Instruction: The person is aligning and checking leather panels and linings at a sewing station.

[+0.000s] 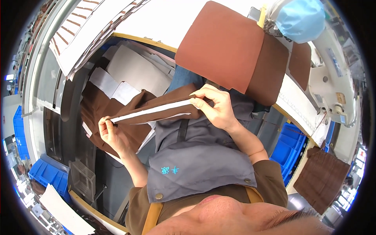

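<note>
Between my two hands a brown fabric piece (156,105) is stretched out, with a white strip running along its length. My left hand (109,131) pinches its left end between thumb and fingers. At the other end, higher and to the right, my right hand (214,106) grips the same piece with thumb and bent fingers. Below and left of it, more brown fabric (105,113) hangs in folds with white patches on it. A grey apron (199,164) covers my front and lap beneath the hands.
Reddish-brown panels (221,43) lie stacked on the white table beyond my right hand. A sewing machine (329,78) with a light blue cover (301,19) stands at right. Blue bins (288,150) sit at right and left. Stacked white sheets (84,29) lie upper left.
</note>
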`<state>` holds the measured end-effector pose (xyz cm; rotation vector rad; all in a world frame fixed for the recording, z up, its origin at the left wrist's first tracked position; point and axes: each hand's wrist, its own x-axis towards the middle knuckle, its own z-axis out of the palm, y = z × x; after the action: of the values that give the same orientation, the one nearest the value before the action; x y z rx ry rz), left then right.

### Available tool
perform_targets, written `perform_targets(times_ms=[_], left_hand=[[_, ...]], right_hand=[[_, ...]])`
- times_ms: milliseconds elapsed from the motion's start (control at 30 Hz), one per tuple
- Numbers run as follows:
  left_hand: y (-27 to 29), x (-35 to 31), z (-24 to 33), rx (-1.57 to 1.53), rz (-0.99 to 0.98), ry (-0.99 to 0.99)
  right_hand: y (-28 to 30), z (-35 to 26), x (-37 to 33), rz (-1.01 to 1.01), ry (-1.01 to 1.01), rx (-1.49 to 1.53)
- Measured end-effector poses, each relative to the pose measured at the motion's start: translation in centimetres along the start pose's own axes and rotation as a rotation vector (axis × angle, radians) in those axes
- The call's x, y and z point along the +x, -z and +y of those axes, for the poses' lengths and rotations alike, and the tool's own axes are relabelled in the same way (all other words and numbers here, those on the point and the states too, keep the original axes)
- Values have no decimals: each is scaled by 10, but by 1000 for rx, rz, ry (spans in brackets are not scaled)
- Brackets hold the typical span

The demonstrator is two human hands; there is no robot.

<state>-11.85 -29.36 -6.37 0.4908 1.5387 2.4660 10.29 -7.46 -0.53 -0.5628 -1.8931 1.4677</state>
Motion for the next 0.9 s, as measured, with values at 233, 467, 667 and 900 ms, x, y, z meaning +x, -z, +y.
perform_targets(times_ms=[233,467,667,900], left_hand=[[7,5,-7,7,-22,27],[-5,1,5,4,-16,-7],[-6,-2,6,58,-38,-66],[-12,-1,3,49,5,-66]], right_hand=[[2,2,1,-32,-10,-22],[5,4,1,-32,48,-39],[7,7,1,27,345,-307],[1,7,4,113,510,-375]])
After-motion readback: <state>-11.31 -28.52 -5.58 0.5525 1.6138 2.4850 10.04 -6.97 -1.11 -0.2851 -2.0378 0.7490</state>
